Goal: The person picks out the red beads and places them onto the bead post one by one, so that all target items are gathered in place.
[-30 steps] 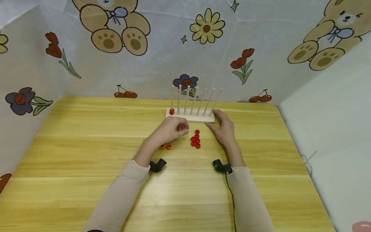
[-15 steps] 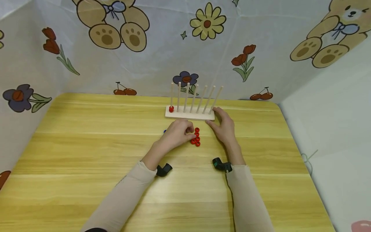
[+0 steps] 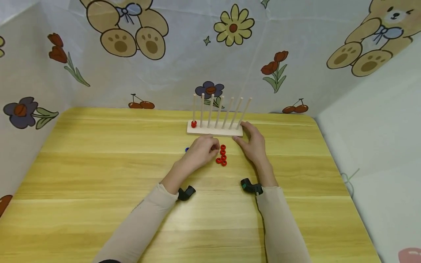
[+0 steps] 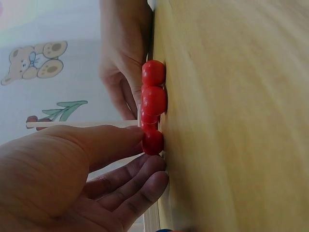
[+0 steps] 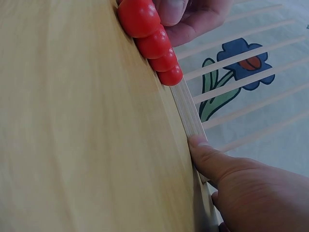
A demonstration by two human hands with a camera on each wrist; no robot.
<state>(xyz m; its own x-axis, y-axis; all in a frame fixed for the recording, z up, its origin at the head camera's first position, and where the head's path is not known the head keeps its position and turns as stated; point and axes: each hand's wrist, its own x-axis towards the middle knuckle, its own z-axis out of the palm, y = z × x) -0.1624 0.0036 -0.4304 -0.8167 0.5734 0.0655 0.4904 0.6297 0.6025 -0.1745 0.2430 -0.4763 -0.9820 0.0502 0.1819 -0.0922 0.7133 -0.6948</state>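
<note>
While our right hand (image 3: pixel 252 145) pinches one end of the peg rack (image 3: pixel 210 130), red beads (image 4: pixel 154 100) lie just in front | left hand (image 3: pixel 201 149) beside them; pinch: we cannot tell | we'd best grip one by its sides, hole uncovered

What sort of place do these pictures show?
Possibly an indoor play or activity corner; the wider room is out of view. The signs are the wood-grain table, the cartoon-print backdrop behind it, and the wooden peg stand and red beads.

Red beads (image 4: pixel 154 100); yellow-brown table (image 3: pixel 210 226) (wood-grained); pale cloth (image 3: pixel 184 69), bear-printed.
</note>
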